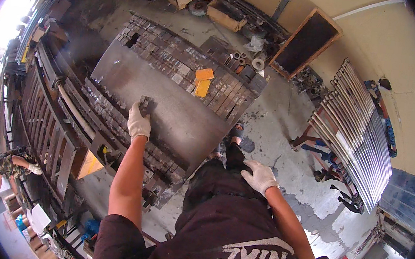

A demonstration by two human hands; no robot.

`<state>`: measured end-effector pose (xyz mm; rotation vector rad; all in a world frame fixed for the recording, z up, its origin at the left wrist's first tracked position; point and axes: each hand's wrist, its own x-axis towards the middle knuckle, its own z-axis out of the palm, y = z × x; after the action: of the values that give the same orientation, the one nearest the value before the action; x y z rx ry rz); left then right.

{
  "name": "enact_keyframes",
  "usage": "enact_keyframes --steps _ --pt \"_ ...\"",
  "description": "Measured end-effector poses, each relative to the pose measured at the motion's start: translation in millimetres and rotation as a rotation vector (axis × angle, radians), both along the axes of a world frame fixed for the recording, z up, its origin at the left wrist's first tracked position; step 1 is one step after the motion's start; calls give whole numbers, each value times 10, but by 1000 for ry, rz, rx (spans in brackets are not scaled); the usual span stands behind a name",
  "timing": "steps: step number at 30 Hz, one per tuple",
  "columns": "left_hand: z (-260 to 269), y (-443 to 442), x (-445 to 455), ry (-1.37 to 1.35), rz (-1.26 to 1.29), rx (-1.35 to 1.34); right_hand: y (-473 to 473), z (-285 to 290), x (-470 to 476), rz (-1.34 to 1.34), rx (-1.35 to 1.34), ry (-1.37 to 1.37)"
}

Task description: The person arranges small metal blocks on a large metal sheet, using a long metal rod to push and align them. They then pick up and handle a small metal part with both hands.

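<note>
My left hand [139,121], in a pale knitted work glove, grips a small dark metal block [146,105] over a bare steel plate [172,107]. Rows of dark metal blocks [166,51] cover the plate's far part, and more blocks [164,163] line its near left side. Two orange-yellow pieces [203,81] lie on the far rows. My right hand [260,176], gloved alike, rests by my dark trousers at the thigh with its fingers apart and nothing seen in it.
A slanted rack of metal rods [353,145] stands at the right. Metal rings [258,64] lie at the plate's far corner. Dark steel frames [47,124] stand at the left, with a co-worker's gloved hand [35,168] beyond. Cardboard boxes [225,15] sit along the wall.
</note>
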<state>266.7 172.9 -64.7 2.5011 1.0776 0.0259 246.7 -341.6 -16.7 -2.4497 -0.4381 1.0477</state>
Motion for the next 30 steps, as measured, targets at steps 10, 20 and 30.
enact_keyframes --steps 10,20,30 --pt "-52 -427 -128 -197 143 -12 -156 -80 -117 -27 -57 -20" --pt "59 -388 -263 53 -313 369 -148 -125 -153 -46 -27 -38" --pt "175 -374 184 198 -608 358 -153 -273 -256 -13 -28 -35"
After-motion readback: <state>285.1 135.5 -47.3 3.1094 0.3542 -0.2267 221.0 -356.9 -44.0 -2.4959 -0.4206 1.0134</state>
